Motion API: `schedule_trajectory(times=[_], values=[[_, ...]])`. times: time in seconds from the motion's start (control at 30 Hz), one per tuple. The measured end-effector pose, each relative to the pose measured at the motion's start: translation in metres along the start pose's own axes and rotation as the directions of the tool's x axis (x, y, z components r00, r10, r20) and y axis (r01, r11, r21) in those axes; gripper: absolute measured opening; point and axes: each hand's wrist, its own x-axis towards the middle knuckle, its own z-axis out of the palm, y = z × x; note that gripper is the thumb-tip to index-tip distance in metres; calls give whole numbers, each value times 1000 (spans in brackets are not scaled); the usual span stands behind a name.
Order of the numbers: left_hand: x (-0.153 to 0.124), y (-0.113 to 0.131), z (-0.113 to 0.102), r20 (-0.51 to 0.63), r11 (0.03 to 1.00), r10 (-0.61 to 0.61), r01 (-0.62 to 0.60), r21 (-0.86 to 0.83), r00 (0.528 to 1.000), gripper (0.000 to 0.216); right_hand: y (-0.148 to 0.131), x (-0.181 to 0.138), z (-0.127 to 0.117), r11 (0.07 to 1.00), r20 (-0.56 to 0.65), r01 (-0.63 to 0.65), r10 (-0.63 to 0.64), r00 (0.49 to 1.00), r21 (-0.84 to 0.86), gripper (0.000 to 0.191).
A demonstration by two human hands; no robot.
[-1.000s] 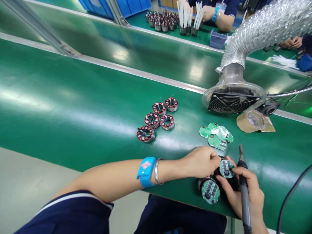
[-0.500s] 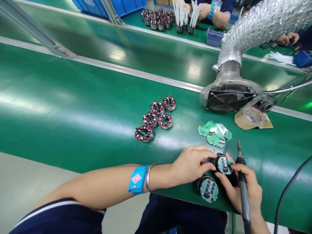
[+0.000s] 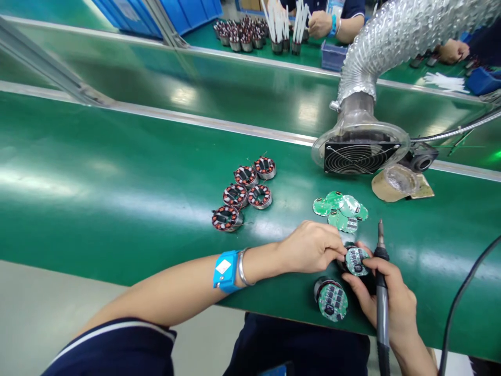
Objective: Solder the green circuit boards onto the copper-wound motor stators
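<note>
At the near edge of the green bench (image 3: pixel 117 183), a round board-topped unit (image 3: pixel 356 261) was found held between both hands. The left hand (image 3: pixel 313 245) was pinched on its left side by the fingertips; a blue wrist strap (image 3: pixel 226 270) was worn on that arm. The right hand (image 3: pixel 400 308) was closed round a soldering iron (image 3: pixel 382 310), tip pointed up and away, while its thumb and forefinger were pressed to the unit's right side. A second like unit (image 3: pixel 332 300) was seen lying just beside, nearer the bench edge. Loose green boards (image 3: pixel 340 209) were heaped just beyond the hands, five wound stators (image 3: pixel 245 190) were grouped to the left, and a fume extractor (image 3: pixel 360 151) was stationed behind.
</note>
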Motion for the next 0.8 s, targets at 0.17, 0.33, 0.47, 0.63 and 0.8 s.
schedule_trajectory(times=[0.17, 0.33, 0.47, 0.63, 0.8], values=[[-7, 4, -16, 119, 995, -81, 74, 61, 990, 30, 4, 0, -6, 978, 62, -138, 129, 990, 156, 46], [-19, 17, -16, 222, 999, 34, -35, 1, 974, 72, 1, 1, -3, 970, 17, -116, 115, 993, 215, 32], [-20, 29, -11, 285, 998, 56, -61, 10, 957, 83, -3, 3, 1, 979, -37, -47, 55, 998, 198, 33], [-20, 39, -4, 366, 988, 36, -89, 129, 930, 129, -1, 1, -2, 923, 24, -115, 114, 993, 368, 27], [-21, 37, 7, 408, 935, -2, -143, 324, 913, 99, 0, -3, -4, 899, 13, -186, 197, 980, 395, 31]])
